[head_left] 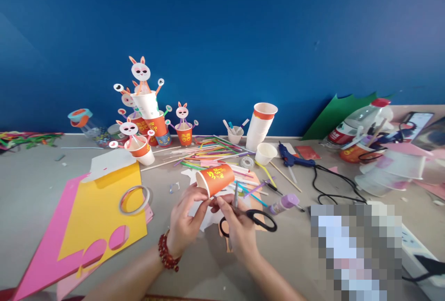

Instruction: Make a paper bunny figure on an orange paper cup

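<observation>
An orange paper cup (225, 177) with yellow lettering lies tilted on its side, mouth toward the left, above the middle of the table. My left hand (184, 220), with a red bead bracelet at the wrist, pinches it by the lower rim. My right hand (239, 231) is closed around black-handled scissors (261, 220), blades pointing up and away beside the cup. Its thumb and fingertips meet near the cup's rim, close to my left fingertips; anything small between them is hidden. White and peach paper scraps (257, 185) lie beneath.
Rabbit-faced cup figures (141, 72) stand at the back left. Coloured straws (205, 150), a cup stack (259, 127), a blue glue gun (292, 156) and a purple glue stick (283, 203) lie around. Yellow card (104, 208) and a tape roll (148, 199) are at left; a power strip (417, 264) is at right.
</observation>
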### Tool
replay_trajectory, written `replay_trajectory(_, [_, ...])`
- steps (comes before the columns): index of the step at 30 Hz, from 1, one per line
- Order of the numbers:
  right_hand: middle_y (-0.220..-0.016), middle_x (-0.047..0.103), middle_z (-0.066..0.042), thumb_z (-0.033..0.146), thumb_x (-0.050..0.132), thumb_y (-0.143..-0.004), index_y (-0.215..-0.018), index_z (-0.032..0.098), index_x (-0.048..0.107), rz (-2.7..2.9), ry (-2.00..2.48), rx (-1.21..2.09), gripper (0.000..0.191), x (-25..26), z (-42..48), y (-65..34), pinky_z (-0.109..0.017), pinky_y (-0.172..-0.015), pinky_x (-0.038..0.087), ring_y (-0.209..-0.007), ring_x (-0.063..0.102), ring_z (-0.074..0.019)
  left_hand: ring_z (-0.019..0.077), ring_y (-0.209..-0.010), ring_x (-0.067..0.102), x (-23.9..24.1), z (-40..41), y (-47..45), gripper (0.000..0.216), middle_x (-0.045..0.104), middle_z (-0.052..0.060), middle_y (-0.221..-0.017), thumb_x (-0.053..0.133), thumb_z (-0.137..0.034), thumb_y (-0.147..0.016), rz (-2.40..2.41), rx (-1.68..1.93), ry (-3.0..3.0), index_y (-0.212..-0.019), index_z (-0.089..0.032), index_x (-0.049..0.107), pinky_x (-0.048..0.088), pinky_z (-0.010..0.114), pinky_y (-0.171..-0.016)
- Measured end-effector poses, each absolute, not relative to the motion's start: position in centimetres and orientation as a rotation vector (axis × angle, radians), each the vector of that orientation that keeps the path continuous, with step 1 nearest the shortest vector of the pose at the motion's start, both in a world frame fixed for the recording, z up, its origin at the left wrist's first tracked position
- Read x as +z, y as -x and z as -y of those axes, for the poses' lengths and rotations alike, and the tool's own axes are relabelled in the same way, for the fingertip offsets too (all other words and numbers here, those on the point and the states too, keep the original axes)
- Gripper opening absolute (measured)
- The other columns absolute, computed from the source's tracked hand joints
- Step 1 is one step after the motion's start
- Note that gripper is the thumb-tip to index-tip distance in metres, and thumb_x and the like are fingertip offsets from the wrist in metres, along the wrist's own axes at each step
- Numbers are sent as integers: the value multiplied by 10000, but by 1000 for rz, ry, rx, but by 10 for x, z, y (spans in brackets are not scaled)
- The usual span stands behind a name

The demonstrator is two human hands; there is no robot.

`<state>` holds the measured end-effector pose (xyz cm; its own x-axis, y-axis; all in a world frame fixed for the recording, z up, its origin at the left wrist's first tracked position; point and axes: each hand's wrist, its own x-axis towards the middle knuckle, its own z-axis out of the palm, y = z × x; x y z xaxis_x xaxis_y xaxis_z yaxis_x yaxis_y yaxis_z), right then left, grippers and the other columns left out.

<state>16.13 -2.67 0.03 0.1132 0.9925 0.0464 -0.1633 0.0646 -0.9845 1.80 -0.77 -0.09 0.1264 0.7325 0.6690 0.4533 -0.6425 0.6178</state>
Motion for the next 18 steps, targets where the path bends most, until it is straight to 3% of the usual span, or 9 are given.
replay_trajectory(6, [-717,688,-33,368,589,-914,-789,196,657,1221,1125,1031,223,-1,25,-165,-266,-614,485,-690,654,-183,161,-898,658,-6,10,-19,41,690,18,-926,612,-174,-901,-1214,1405,-1843,-903,-214,612,511,261,-818])
replay_trajectory(12, [-698,631,-23,228,541,-939,-813,207,624,1596,1052,628,152,-2,23,-168,-283,-642,460,-668,590,-173,152,-847,627,0,8,-24,80,667,10,-883,593,-258,-917,-1125,1413,-1538,-869,-201,625,510,257,-795])
replay_trajectory(18, [-694,636,-20,292,569,-931,-790,210,631,1399,1104,843,174,-2,26,-164,-282,-646,484,-679,609,-177,157,-768,637,-12,14,-27,122,697,15,-807,671,-288,-862,-1152,1457,-1386,-800,-184,658,507,259,-742])
